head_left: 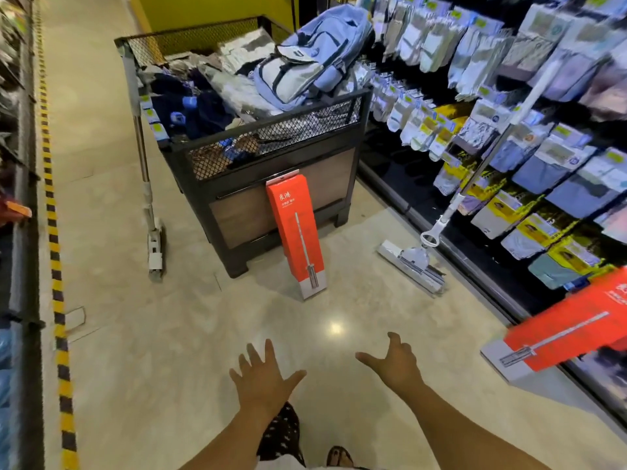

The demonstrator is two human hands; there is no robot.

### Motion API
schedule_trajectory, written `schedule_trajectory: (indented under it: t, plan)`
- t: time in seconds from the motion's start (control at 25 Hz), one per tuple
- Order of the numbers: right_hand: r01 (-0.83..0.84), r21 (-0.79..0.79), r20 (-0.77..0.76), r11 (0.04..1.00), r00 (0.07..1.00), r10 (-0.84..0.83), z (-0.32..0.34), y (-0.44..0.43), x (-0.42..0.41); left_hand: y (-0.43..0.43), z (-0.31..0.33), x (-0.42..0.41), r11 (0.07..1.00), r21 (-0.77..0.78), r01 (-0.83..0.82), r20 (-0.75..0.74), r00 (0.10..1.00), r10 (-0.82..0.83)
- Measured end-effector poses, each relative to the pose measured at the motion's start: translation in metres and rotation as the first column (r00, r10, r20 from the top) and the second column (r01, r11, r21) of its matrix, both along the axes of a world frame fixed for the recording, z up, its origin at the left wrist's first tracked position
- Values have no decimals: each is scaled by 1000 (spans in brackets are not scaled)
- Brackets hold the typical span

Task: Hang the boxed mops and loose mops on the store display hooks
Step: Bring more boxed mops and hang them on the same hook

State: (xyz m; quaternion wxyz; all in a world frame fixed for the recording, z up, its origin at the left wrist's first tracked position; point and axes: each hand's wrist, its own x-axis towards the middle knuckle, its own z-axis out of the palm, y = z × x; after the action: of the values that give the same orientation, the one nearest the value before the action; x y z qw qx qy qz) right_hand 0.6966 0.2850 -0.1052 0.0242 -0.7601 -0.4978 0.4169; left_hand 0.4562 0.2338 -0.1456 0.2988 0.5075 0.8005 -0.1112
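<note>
Both hands were empty; the left hand [263, 376] was spread flat with fingers splayed, the right hand [395, 362] was loosely released with thumb and fingers apart, and both reached forward toward the black bin [281, 198], well short of it; the bin served as the reference landmark

The upright boxed mop [297, 235] stood on the floor against the bin's front panel; its long axis ran near vertical, tilted slightly, with the hang tab at the top touching the bin and the base set out from it; a second boxed mop [573, 329] lay to the right of the bin and nearer the person, at the foot of the display shelving [509, 106], apparently off the floor; how it was supported could not be told

One loose mop [475, 184] leaned right of the bin, head on the floor, handle slanting up into the shelving; another loose mop [147, 184] stood left of the bin, near vertical against its corner, head down

Judged step: collecting the upright box; recommended method: grip it at mid-length with one hand, steady the top with the other, keep the tab uppermost, then align the tab hole with a hook; risk: a one-handed grab at the top could tip the base outward
</note>
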Motion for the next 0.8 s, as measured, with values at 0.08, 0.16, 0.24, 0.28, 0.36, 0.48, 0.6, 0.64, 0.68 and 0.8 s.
schedule_trajectory:
  t: [0.08,0.16,0.24,0.28,0.36,0.48,0.6,0.64,0.68,0.8]
  plan:
    - [2,-21,-18,1000,1000,-2,-1,32,-21,39,-3,-19,999,25,46,12,999,-47]
    - [-55,-38,11,998,998,55,0,65,-48,82,-2,-45,997,65,39,15,999,-40]
    - [-153,-48,63,987,986,156,3,102,-81,122,1,-76,995,96,-6,19,1000,4]
    - [-197,-46,73,979,977,200,4,120,-100,137,3,-93,994,106,-28,21,999,26]
    - [-261,-40,55,964,963,263,7,147,-133,154,2,-122,991,117,-61,15,998,59]
    - [-314,-44,23,948,949,315,5,181,-174,177,-5,-161,992,100,-71,-4,997,72]
    - [-335,-82,48,938,939,340,1,206,-176,200,-12,-168,987,58,-151,56,987,148]
    - [-313,-97,50,945,947,318,-2,213,-171,207,-15,-166,984,46,-175,71,983,171]
    - [-281,-111,48,953,957,287,-5,221,-163,215,-17,-163,983,40,-182,77,981,178]
    - [-235,-151,60,960,967,246,-21,260,-134,252,-29,-151,984,38,-177,89,981,173]
